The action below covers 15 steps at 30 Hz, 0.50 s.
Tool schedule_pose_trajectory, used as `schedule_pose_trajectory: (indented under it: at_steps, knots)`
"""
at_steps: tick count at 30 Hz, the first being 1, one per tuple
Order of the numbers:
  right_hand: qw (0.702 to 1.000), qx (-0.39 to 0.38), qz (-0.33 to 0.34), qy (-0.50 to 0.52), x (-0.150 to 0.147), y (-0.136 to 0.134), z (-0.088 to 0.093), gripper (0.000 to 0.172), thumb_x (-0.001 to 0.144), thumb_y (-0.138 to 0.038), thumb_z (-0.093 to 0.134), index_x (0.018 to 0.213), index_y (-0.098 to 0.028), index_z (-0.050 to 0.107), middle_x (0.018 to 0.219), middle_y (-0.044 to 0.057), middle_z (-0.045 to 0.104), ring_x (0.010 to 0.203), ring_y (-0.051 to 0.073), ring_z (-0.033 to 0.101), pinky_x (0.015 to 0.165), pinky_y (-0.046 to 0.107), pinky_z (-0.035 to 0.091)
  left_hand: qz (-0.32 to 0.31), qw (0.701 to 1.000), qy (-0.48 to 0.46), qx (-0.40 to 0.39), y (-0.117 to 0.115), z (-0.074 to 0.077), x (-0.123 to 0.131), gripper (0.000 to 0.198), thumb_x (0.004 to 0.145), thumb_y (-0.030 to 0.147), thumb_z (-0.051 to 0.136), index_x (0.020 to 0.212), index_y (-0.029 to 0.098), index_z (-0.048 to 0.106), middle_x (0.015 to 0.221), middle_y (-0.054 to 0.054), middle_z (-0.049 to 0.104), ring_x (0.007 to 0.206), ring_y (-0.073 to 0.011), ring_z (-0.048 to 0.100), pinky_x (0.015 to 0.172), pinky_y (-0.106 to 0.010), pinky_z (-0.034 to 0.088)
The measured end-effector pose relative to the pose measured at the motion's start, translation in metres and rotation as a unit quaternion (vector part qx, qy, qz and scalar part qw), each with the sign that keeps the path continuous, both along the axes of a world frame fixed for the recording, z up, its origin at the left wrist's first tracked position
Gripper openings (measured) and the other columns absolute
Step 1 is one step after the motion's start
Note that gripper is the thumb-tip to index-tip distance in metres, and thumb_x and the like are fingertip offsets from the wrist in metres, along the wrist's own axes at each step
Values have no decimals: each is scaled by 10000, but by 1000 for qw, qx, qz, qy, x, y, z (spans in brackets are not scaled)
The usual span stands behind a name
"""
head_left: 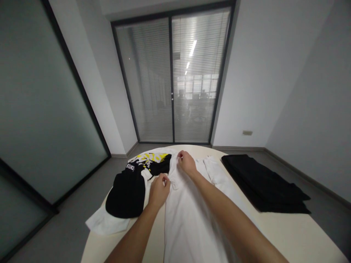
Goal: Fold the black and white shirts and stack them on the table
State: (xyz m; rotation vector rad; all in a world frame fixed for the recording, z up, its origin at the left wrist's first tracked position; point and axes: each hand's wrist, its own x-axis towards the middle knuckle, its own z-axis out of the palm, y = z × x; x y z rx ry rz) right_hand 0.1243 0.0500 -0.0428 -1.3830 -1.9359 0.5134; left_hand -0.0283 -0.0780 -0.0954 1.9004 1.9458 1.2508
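A white shirt [189,219] lies spread along the middle of a cream table [296,233]. My left hand [158,190] is closed in a pinch on the shirt's left edge near the collar. My right hand [187,162] is closed in a pinch on the shirt's far end at the collar. Both forearms reach out over the shirt.
A black, white and yellow printed garment [137,179] lies heaped at the left, over a white cloth [102,223] that hangs off the table edge. A folded black garment [263,182] lies at the right. Glass doors with blinds [172,80] stand beyond the table.
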Motion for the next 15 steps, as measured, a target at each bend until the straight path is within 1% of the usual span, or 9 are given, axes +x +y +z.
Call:
schedule_pose_trajectory:
  at_steps: [2, 3, 5, 8, 10, 13, 15]
  knots:
    - [999, -8, 1, -31, 2, -11, -1, 226, 888, -205, 460, 995, -200, 659, 1027, 107, 684, 977, 237, 603, 844, 326, 415, 3, 1000, -11, 1, 1, -1, 0, 99, 929, 272, 529, 854, 213, 557, 823, -25, 639, 841, -201, 634, 786, -297, 459]
    - [999, -16, 11, -46, 3, -16, -2, 204, 886, -211, 473, 938, -202, 670, 966, 97, 696, 940, 233, 614, 818, 316, 416, 4, 1000, -15, 1, 2, -1, 0, 120, 933, 294, 533, 850, 212, 558, 823, -28, 642, 838, -202, 635, 784, -298, 460]
    - [996, -32, 41, -70, 5, -26, -6, 167, 850, -177, 519, 876, -203, 682, 892, 69, 711, 877, 210, 628, 783, 286, 416, 5, 1000, -25, 0, 3, -3, 0, 103, 921, 285, 553, 849, 212, 556, 822, -29, 643, 837, -202, 640, 782, -295, 461]
    - [993, -47, 73, -85, 8, -36, -11, 211, 823, -109, 530, 931, -194, 690, 932, 50, 728, 873, 171, 637, 796, 250, 420, 0, 999, -39, -2, 3, -3, 0, 53, 896, 233, 568, 851, 219, 545, 812, -20, 642, 824, -194, 648, 753, -276, 458]
    - [993, -56, 70, -81, 8, -39, -10, 232, 851, -119, 515, 1000, -187, 679, 982, 55, 733, 894, 160, 645, 808, 241, 428, -5, 999, -49, -3, 2, -1, 2, 41, 894, 230, 565, 867, 225, 535, 799, -11, 640, 791, -189, 650, 715, -263, 454]
    - [994, -84, 30, -68, 4, -38, -4, 215, 918, -236, 494, 1049, -178, 654, 978, 76, 742, 875, 169, 667, 772, 247, 454, -5, 998, -66, 0, -1, 2, 8, 50, 905, 258, 555, 923, 229, 520, 790, -4, 637, 721, -185, 643, 672, -263, 447]
    - [991, -116, 3, -61, -1, -33, 1, 262, 941, -361, 495, 1031, -170, 650, 910, 86, 750, 816, 178, 686, 720, 251, 477, -5, 997, -78, 6, -3, 5, 13, 79, 908, 276, 549, 958, 229, 511, 813, -8, 644, 689, -184, 634, 655, -269, 442]
